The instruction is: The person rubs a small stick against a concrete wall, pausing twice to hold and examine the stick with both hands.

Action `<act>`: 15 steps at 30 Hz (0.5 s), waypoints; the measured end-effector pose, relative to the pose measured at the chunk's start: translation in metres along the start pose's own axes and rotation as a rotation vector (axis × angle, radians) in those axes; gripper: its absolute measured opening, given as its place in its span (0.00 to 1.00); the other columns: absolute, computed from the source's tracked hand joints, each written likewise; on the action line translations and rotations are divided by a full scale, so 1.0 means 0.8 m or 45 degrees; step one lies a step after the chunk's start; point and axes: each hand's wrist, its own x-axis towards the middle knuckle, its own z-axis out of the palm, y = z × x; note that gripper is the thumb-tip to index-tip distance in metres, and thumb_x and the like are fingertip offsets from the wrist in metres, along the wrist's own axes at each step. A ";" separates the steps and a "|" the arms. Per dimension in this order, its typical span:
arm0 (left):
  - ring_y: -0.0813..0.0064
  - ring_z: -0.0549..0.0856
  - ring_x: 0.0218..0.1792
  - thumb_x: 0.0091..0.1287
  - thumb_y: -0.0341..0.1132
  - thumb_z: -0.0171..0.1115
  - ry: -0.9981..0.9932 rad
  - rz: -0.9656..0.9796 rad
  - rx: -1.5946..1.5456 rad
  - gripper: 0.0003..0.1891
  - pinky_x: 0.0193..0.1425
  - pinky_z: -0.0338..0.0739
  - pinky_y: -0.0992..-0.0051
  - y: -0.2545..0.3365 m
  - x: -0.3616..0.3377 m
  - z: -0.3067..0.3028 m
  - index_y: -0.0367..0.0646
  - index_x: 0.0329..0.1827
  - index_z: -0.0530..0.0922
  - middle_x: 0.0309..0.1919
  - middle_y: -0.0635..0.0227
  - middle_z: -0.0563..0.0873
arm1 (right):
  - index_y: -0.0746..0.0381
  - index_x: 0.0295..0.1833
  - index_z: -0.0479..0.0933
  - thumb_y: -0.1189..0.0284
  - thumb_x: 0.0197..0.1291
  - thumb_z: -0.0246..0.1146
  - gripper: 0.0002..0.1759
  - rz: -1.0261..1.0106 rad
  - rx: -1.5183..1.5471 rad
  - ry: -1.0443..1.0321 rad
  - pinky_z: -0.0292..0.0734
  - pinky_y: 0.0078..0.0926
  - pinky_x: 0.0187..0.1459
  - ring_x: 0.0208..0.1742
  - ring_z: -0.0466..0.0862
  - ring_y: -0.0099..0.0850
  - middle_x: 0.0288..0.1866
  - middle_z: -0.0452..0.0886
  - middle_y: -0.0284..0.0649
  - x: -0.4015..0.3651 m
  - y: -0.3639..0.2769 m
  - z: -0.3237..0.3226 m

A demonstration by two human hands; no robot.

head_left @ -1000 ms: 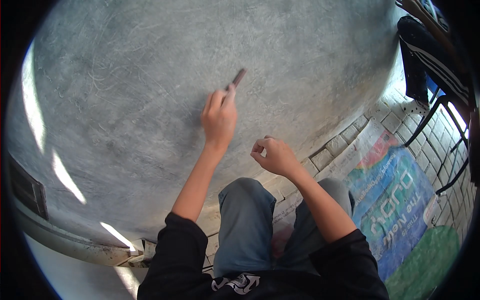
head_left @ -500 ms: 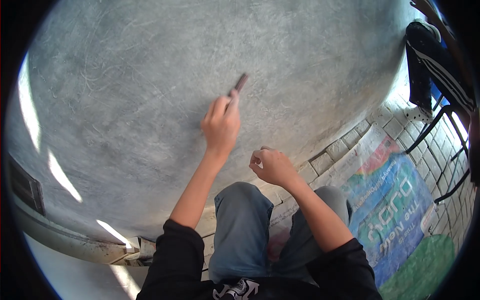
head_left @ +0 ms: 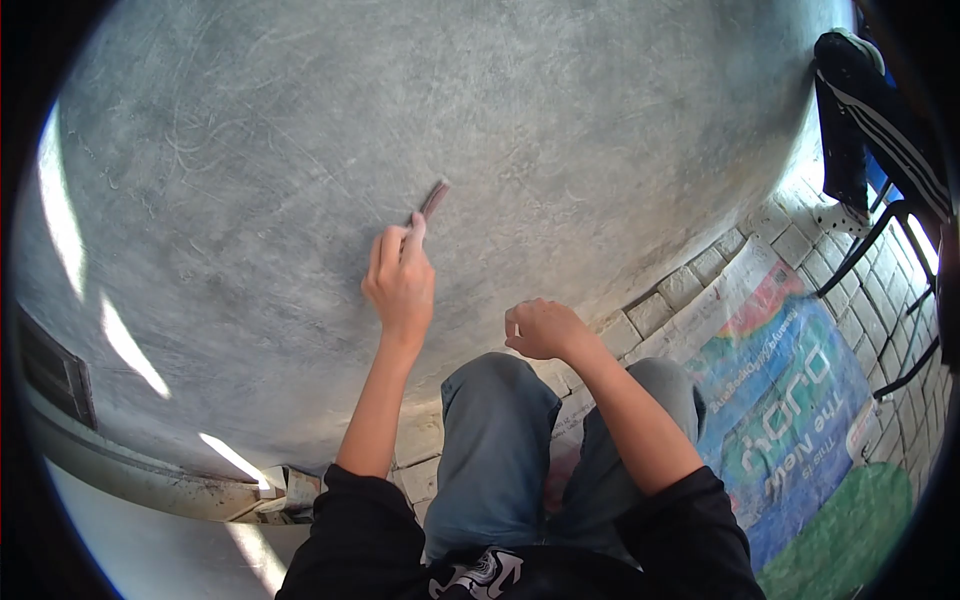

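My left hand [head_left: 402,285] is closed on a thin, reddish-brown strip that looks like folded sandpaper [head_left: 435,198]. Its far end sticks out past my fingers and lies against the grey, scuffed wall [head_left: 560,110]. Pale scratches and swirling marks cover the wall's surface. Lower and to the right, my right hand [head_left: 545,329] hovers above my knees with its fingers curled in, and nothing shows in it.
A printed banner [head_left: 800,400] lies on the pale brick floor [head_left: 790,245] at right. Beyond it, a person in dark striped trousers [head_left: 880,130] is by a black metal-legged chair [head_left: 850,265]. A dark-framed opening [head_left: 55,370] and a ledge [head_left: 150,470] are at lower left.
My left hand has moved down and left along the wall with the sandpaper. My right hand stays near my knees, curled in slightly more.
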 end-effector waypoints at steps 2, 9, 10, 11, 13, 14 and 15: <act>0.77 0.79 0.30 0.49 0.19 0.59 0.100 0.048 -0.029 0.17 0.22 0.74 0.78 0.017 0.026 0.006 0.42 0.43 0.80 0.27 0.75 0.74 | 0.57 0.33 0.79 0.65 0.48 0.62 0.08 0.064 -0.018 -0.068 0.74 0.38 0.44 0.43 0.79 0.41 0.36 0.81 0.42 0.000 0.001 0.004; 0.75 0.78 0.29 0.54 0.23 0.57 0.152 0.102 -0.140 0.13 0.26 0.74 0.75 0.099 0.118 0.052 0.46 0.41 0.81 0.26 0.75 0.75 | 0.63 0.39 0.76 0.68 0.47 0.62 0.14 0.121 -0.119 -0.049 0.77 0.37 0.44 0.44 0.81 0.44 0.40 0.81 0.49 0.001 0.011 -0.001; 0.75 0.78 0.29 0.54 0.23 0.57 0.148 0.102 -0.147 0.13 0.26 0.74 0.75 0.095 0.112 0.049 0.46 0.41 0.81 0.26 0.75 0.75 | 0.63 0.39 0.76 0.68 0.47 0.62 0.14 0.128 -0.130 -0.037 0.77 0.37 0.44 0.44 0.81 0.44 0.39 0.81 0.48 0.002 0.013 0.001; 0.75 0.78 0.29 0.54 0.23 0.58 0.139 0.099 -0.134 0.13 0.26 0.74 0.75 0.087 0.103 0.043 0.46 0.42 0.81 0.26 0.74 0.75 | 0.63 0.39 0.76 0.68 0.47 0.62 0.14 0.137 -0.142 -0.020 0.77 0.37 0.44 0.44 0.81 0.44 0.39 0.81 0.48 0.001 0.014 0.001; 0.75 0.78 0.29 0.54 0.23 0.58 0.118 0.085 -0.075 0.14 0.26 0.74 0.74 0.064 0.075 0.027 0.46 0.43 0.81 0.26 0.74 0.75 | 0.63 0.39 0.76 0.68 0.47 0.62 0.14 0.143 -0.140 -0.029 0.77 0.37 0.44 0.44 0.81 0.44 0.39 0.81 0.48 0.000 0.013 0.001; 0.76 0.78 0.29 0.53 0.22 0.58 0.102 0.067 -0.024 0.14 0.26 0.73 0.75 0.047 0.051 0.017 0.46 0.43 0.81 0.26 0.75 0.75 | 0.63 0.39 0.76 0.68 0.47 0.62 0.14 0.133 -0.139 -0.050 0.77 0.37 0.44 0.44 0.81 0.44 0.39 0.81 0.48 0.000 0.011 0.002; 0.76 0.77 0.29 0.53 0.22 0.58 0.070 -0.004 -0.021 0.15 0.26 0.73 0.75 0.030 0.028 0.006 0.46 0.43 0.81 0.25 0.75 0.74 | 0.63 0.39 0.76 0.68 0.47 0.62 0.14 0.128 -0.136 -0.041 0.77 0.37 0.44 0.44 0.81 0.44 0.39 0.81 0.48 -0.001 0.011 0.001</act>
